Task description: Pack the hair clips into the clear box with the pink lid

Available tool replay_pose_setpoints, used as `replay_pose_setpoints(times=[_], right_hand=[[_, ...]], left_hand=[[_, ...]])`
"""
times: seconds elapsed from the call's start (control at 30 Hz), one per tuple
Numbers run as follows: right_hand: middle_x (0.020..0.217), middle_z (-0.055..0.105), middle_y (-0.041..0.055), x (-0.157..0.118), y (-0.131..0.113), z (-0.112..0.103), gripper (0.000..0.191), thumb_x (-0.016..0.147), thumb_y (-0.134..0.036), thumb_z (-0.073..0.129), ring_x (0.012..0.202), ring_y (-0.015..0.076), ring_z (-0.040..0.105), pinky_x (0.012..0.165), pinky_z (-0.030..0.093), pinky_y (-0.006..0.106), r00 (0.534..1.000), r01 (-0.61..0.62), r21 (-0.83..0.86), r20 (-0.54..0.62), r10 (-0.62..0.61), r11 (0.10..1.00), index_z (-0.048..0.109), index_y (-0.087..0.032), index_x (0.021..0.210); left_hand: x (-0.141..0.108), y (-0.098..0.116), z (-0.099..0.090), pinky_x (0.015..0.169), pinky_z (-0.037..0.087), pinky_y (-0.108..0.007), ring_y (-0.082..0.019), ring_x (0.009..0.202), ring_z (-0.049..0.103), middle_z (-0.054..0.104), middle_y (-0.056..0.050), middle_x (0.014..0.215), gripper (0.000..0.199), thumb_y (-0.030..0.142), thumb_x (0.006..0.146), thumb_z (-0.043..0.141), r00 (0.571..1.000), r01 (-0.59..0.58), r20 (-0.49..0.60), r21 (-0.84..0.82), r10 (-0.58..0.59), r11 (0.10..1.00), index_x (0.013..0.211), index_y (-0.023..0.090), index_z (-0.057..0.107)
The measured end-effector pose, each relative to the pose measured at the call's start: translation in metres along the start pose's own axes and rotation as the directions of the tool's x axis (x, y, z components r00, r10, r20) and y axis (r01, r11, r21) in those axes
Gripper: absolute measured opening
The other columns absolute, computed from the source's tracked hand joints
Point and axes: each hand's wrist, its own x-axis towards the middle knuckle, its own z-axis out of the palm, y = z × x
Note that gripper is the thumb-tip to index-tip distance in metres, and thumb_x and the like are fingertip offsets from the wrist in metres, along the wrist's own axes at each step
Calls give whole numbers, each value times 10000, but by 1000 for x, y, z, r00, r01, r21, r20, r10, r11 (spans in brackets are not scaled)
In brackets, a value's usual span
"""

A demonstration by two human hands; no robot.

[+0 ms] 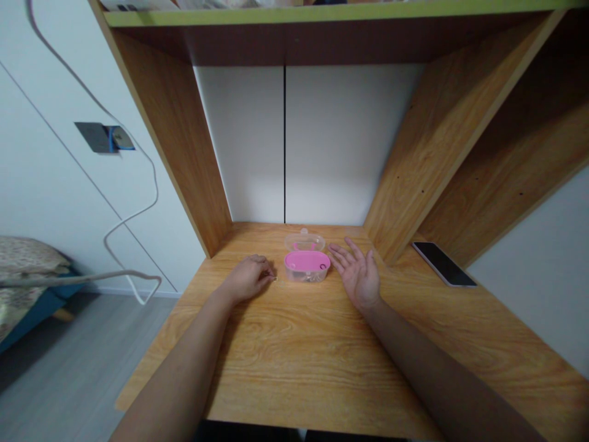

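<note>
A small clear box [306, 274] with a pink top tray [306, 260] stands on the wooden desk. Its transparent lid [304, 242] is tipped back behind it. A small dark ring-like item lies on the pink tray, and small things show through the clear wall. To the left of the box, my left hand [250, 278] rests on the desk, its fingertips pinched at a tiny object too small to name. On the right side, my right hand [359, 276] is palm up with fingers spread, holding nothing, close beside the box.
A phone [444, 264] lies on the desk [294, 356] at the right. Wooden side panels [172, 123] and a shelf with a green edge [294, 15] frame the desk. A white cable [154, 184] hangs at the left, near a bed.
</note>
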Motion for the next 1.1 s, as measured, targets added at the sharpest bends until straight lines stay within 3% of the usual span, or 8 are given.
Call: replay_pose_setpoints(times=[0.13, 0.43, 0.57, 0.93, 1.1], right_hand=[[1171, 738, 101, 0, -1, 0, 594, 914, -717, 464, 1239, 270, 629, 1153, 404, 513, 1000, 0, 3, -7, 0, 1000, 615, -269, 1273], [1156, 739, 86, 1, 1, -2, 579, 918, -716, 457, 1225, 259, 634, 1132, 427, 501, 1000, 14, -10, 0, -14, 1000, 619, -283, 1266], [1153, 737, 90, 1, 1, -1, 592, 911, -724, 460, 1220, 258, 634, 1117, 440, 495, 1000, 27, -29, 5, -27, 999, 620, -278, 1266], [1158, 729, 92, 0, 1, 0, 573, 932, -705, 432, 1220, 251, 631, 1101, 452, 483, 999, 45, -75, -6, -46, 996, 620, -280, 1267], [1155, 722, 92, 2, 5, -4, 557, 948, -680, 411, 1175, 254, 650, 1052, 486, 494, 995, 98, -165, -10, -101, 981, 609, -282, 1283]], left_hand=[[-1, -3, -2, 819, 491, -293, -189, 877, 675, 758, -50, 930, 156, 288, 928, 619, 998, 37, 57, -52, -34, 998, 904, 214, 754], [3, 1, 4, 878, 479, -303, -194, 942, 666, 776, -46, 978, 173, 299, 956, 619, 1000, -14, 19, -83, 15, 996, 978, 235, 778], [5, -2, 10, 897, 463, -313, -196, 928, 655, 758, -52, 942, 156, 296, 948, 632, 999, -44, 20, -50, 45, 998, 936, 228, 771], [4, 5, 13, 875, 453, -329, -220, 935, 601, 681, -76, 936, 109, 247, 921, 630, 999, 29, 32, 57, -30, 998, 867, 195, 709], [6, 13, 10, 842, 461, -343, -226, 913, 594, 677, -85, 943, 135, 218, 955, 553, 992, 76, -102, 66, -69, 995, 898, 177, 668]])
